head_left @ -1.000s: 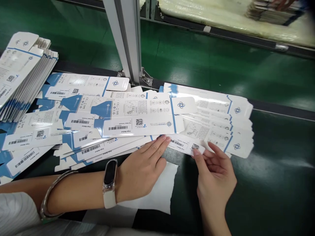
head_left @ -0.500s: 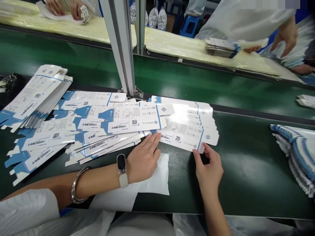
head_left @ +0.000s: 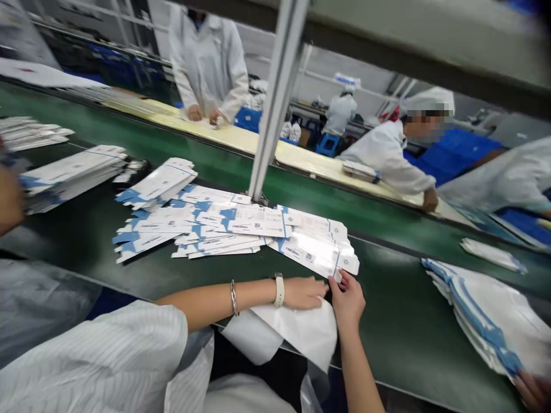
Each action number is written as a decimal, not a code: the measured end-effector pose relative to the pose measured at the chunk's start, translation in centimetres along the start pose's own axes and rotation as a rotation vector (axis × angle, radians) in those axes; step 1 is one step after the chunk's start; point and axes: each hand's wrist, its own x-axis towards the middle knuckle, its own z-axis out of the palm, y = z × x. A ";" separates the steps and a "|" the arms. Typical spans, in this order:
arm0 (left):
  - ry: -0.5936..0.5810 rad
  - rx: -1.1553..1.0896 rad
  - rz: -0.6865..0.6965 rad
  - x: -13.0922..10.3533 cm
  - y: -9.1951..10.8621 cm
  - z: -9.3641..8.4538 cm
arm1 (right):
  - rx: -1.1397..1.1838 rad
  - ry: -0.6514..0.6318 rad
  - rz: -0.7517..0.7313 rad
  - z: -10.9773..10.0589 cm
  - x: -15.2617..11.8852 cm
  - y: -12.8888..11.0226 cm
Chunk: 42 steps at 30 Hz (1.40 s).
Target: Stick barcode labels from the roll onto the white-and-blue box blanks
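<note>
My left hand (head_left: 303, 292) lies flat with its fingers stretched out over a white sheet (head_left: 316, 332), which bends down over the table's front edge. Its fingertips come close to my right hand (head_left: 349, 299). Thumb and finger of the right hand pinch the lower right corner of a flat printed carton (head_left: 307, 255), white with blue. That carton lies among overlapping flat cartons of the same kind. To the left, a spread heap of flat cartons (head_left: 258, 221) covers part of the green table.
A stack of flat cartons (head_left: 157, 182) stands left of the heap, near a metal post (head_left: 275, 97). Another pile (head_left: 486, 315) lies at the right, with a person's hand (head_left: 534, 387) at its edge. Co-workers stand behind the yellow-covered bench (head_left: 310, 160).
My view has lifted and widened. My left hand has left the cartons and moved right and nearer me, onto the white sheet. The right hand keeps its pinch on the carton's corner.
</note>
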 end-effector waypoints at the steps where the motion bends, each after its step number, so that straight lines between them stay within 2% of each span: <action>1: 0.004 -0.029 -0.012 -1.0 0.3 -0.1 | -0.011 0.009 -0.027 -0.1 0.0 0.0; 4: 0.068 -0.102 -0.102 -5.0 1.1 -0.6 | -0.042 0.080 -0.141 -0.2 0.1 -1.0; 6: 0.155 -0.133 -0.193 -8.4 1.2 -1.3 | -0.051 0.084 -0.261 0.8 0.2 -2.9; 8: 0.258 -0.151 -0.292 -12.0 0.9 -2.0 | -0.056 -0.029 -0.426 2.8 0.6 -5.8; 11: 0.390 -0.172 -0.410 -16.9 0.1 -2.6 | -0.094 -0.286 -0.660 6.0 1.9 -10.8; 13: 0.464 -0.194 -0.471 -19.4 -0.6 -2.4 | -0.148 -0.388 -0.725 6.9 3.3 -12.7; 14: 0.503 -0.208 -0.500 -20.4 -1.0 -2.2 | -0.181 -0.410 -0.727 6.8 3.9 -12.9; 16: 0.586 -0.245 -0.551 -22.0 -1.8 -1.7 | -0.254 -0.410 -0.690 5.8 4.6 -11.7; 18: 0.664 -0.291 -0.582 -22.8 -2.5 -1.2 | -0.331 -0.404 -0.640 4.3 4.1 -9.1; 21: 0.731 -0.356 -0.597 -23.1 -3.0 -0.5 | -0.420 -0.468 -0.612 2.7 1.2 -5.0; 24: 0.750 -0.395 -0.597 -22.9 -3.0 -0.1 | -0.459 -0.503 -0.608 1.6 -2.3 -2.1; 27: 0.772 -0.422 -0.603 -22.8 -3.0 0.1 | -0.505 -0.500 -0.684 -0.2 -5.2 0.2; 31: 0.815 -0.465 -0.601 -23.1 -3.1 0.0 | -0.571 -0.447 -0.919 -3.4 -8.1 3.1; 34: 0.840 -0.514 -0.599 -23.2 -3.2 -0.1 | -0.560 -0.392 -1.047 -5.0 -9.1 3.9; 37: 0.839 -0.572 -0.604 -23.2 -3.5 -0.1 | -0.491 -0.354 -1.099 -5.4 -9.7 3.6; 40: 0.831 -0.622 -0.600 -23.3 -3.8 -0.1 | -0.403 -0.273 -1.099 -5.7 -10.6 3.1; 42: 0.843 -0.637 -0.590 -23.4 -3.7 -0.2 | -0.342 -0.154 -1.038 -6.3 -11.3 2.6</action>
